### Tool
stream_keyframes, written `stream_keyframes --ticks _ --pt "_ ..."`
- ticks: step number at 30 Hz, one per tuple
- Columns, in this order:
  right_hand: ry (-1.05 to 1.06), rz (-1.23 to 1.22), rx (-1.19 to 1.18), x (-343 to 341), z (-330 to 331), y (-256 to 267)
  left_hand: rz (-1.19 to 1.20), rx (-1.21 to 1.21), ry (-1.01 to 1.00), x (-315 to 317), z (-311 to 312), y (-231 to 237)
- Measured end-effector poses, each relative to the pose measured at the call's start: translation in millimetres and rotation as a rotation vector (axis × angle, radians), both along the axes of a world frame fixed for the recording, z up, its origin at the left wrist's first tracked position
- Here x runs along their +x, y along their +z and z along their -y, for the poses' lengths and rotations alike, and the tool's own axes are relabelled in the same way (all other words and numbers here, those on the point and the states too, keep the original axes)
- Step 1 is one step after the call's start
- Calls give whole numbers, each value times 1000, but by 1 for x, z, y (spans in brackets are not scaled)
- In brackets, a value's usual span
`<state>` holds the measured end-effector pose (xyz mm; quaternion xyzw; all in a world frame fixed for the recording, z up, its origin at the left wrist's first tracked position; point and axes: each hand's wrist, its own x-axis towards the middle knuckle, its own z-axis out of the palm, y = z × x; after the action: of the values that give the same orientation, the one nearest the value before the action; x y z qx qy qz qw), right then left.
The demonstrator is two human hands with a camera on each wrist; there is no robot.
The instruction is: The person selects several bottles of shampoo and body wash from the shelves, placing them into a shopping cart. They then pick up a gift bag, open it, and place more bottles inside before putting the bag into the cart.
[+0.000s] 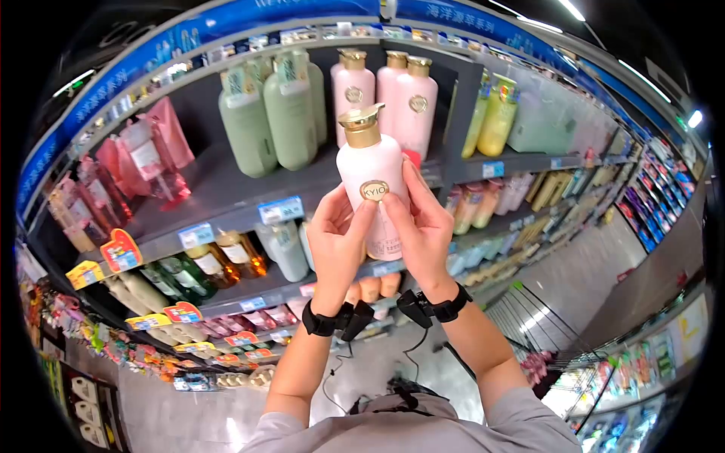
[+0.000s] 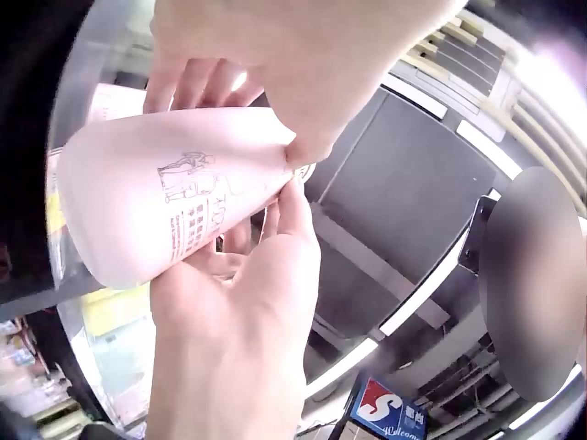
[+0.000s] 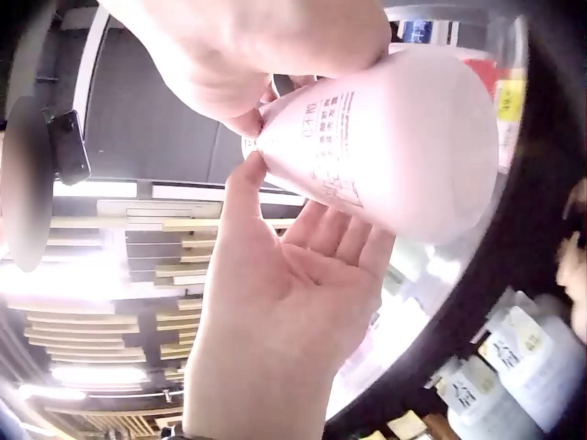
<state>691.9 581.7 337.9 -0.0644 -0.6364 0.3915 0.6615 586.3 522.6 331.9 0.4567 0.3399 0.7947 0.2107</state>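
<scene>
Shelf: dark, stocked.
Green bottles: standing on shelf.
Held pink bottle: in front of shelf.
Left hand: gripping bottle, thumb on front.
Right hand: same grip, opposite side.
KYIO badge: gold, facing away from shelf.

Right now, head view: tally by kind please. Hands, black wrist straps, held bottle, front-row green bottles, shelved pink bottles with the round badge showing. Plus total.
Left hand and right hand: 2
Black wrist straps: 2
Held pink bottle: 1
Front-row green bottles: 2
Shelved pink bottles, badge showing: 2
Total: 9
</scene>
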Motion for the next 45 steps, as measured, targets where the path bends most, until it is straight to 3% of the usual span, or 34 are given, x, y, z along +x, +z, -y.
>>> stream_keyframes --ticks 9,13,15,21,24,28,30,39,42,45 --pt "-7 32 -460 99 22 -42 39 -317 -328 61 -4 -51" --pt "-124 -3 -453 161 16 -71 -20 -382 -452 113 -17 -65" --pt "-139 -39 -486 198 14 -85 -146 -475 -473 144 -24 -67" --pt "-332 -87 -543 323 19 -101 -256 -429 -671 266 -52 -92" --pt "-378 -129 -639 388 20 -119 -487 -432 -723 330 -57 -100" --pt "-473 -207 -692 453 26 -144 -597 -476 -764 405 -61 -110" --pt "-582 -79 -673 478 30 -158 -575 -491 -802 432 -67 -127" --pt "-520 -148 -918 545 37 -209 -448 -647 -1060 483 -97 -204" --pt "-546 13 -942 561 29 -220 -491 -637 -1116 491 -113 -221" --pt "-474 -6 -1032 570 31 -211 -588 -569 -1129 496 -127 -229"
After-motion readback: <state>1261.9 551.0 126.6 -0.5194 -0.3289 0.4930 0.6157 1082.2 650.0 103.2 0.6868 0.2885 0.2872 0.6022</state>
